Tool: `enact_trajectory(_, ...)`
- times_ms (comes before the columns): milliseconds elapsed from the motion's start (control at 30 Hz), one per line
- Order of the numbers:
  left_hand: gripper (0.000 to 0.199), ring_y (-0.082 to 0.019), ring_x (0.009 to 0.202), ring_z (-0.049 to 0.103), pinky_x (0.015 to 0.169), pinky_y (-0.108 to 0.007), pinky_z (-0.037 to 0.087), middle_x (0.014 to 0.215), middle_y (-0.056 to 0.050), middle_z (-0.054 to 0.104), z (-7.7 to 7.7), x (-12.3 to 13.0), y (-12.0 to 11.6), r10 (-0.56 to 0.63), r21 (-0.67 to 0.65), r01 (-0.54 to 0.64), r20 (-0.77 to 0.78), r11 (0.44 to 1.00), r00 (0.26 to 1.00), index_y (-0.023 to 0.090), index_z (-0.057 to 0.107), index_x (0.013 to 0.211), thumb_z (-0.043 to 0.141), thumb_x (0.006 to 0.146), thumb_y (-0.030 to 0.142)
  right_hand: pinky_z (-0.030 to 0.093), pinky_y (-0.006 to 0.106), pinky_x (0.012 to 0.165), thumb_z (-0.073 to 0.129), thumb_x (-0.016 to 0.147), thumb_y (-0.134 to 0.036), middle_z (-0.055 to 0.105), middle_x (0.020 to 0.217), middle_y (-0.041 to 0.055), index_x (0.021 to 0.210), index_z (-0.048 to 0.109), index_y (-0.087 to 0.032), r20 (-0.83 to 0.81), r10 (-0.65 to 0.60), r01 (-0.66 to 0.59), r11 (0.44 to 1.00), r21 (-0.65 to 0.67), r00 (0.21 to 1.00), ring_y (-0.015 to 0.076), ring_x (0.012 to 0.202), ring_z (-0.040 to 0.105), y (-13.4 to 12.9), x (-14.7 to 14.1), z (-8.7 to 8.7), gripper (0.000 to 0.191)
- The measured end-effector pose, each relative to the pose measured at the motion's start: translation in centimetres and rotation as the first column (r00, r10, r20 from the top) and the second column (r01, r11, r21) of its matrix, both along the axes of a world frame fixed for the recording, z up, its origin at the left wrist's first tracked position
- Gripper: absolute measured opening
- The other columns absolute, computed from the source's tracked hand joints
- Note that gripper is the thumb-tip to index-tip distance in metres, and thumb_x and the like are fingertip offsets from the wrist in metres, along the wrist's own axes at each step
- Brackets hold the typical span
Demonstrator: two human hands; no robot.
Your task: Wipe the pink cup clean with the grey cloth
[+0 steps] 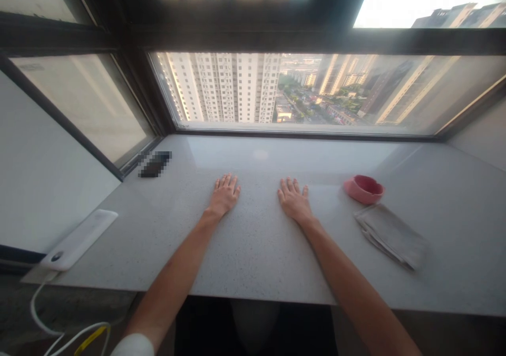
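Observation:
Palm down on the pale speckled windowsill (253, 261) lies my left hand (224, 195), its fingers stretched toward the window. My right hand (293, 200) rests flat on the same surface a short way to the right, fingers also spread. Neither hand holds anything. To the right of my right hand sits a pink ashtray-like bowl (361, 190) with a notched rim. A folded grey cloth (391, 237) lies just in front of the bowl, its far corner close to the bowl's base.
A white power strip (81, 240) lies at the sill's left edge, its white cable (37, 306) hanging down. A dark, pixelated object (154, 165) is near the left window corner. Dark-framed windows (292, 92) border the far side; the sill's front edge is near my forearms.

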State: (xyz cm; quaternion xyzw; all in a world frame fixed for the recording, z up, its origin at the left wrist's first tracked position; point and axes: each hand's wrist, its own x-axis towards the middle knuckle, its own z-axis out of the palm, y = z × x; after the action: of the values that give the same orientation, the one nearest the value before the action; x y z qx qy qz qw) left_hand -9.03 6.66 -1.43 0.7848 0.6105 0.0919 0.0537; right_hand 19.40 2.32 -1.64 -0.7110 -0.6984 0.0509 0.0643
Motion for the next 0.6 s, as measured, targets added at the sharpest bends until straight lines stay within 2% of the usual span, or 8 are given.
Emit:
enact_trajectory(400,0.065,-0.033,0.171,0.029,0.141,-0.052,0.020,0.182,-0.015,0.032,0.1,0.0,-0.1,0.000,0.001,0.000,-0.008,1.000,1.000,0.015,0.042,0.170,0.031,0.113,0.043,0.011,0.071,0.136,0.023,0.115,-0.044,0.023,0.186,0.0128,0.176,0.031,-0.019,-0.043,0.016,-0.017,1.000,-0.004,0.999,0.0354,0.173,0.017,0.2,1.0,-0.6,0.066)
enact_trajectory(500,0.065,-0.033,0.171,0.030,0.141,-0.052,0.021,0.182,-0.015,0.033,0.2,0.1,-0.1,-0.001,0.005,0.001,-0.011,1.000,1.000,0.014,0.043,0.170,0.031,0.113,0.043,0.012,0.074,0.134,0.029,0.115,-0.040,0.030,0.183,0.0165,0.173,0.040,-0.017,-0.120,-0.008,0.012,0.999,0.033,0.993,0.0390,0.172,0.020,0.0,0.2,0.3,0.063)
enact_trajectory(567,0.065,-0.033,0.171,0.031,0.141,-0.052,0.022,0.181,-0.016,0.035,0.2,0.1,-0.1,0.005,0.018,-0.005,-0.009,1.000,1.000,0.013,0.044,0.169,0.033,0.113,0.043,0.017,0.077,0.132,0.036,0.114,-0.038,0.040,0.178,0.0207,0.166,0.050,-0.016,-0.250,0.025,0.005,0.993,0.118,0.968,0.0421,0.169,0.026,-1.9,-1.9,1.8,0.059)
enact_trajectory(600,0.065,-0.033,0.170,0.032,0.141,-0.053,0.023,0.181,-0.016,0.036,0.1,0.2,-0.1,0.010,0.026,-0.010,-0.007,1.000,1.000,0.014,0.045,0.169,0.033,0.112,0.043,0.023,0.077,0.131,0.040,0.114,-0.038,0.046,0.173,0.0222,0.162,0.055,-0.017,-0.341,0.105,-0.040,0.981,0.191,0.934,0.0428,0.167,0.031,-3.8,-3.5,2.8,0.055)
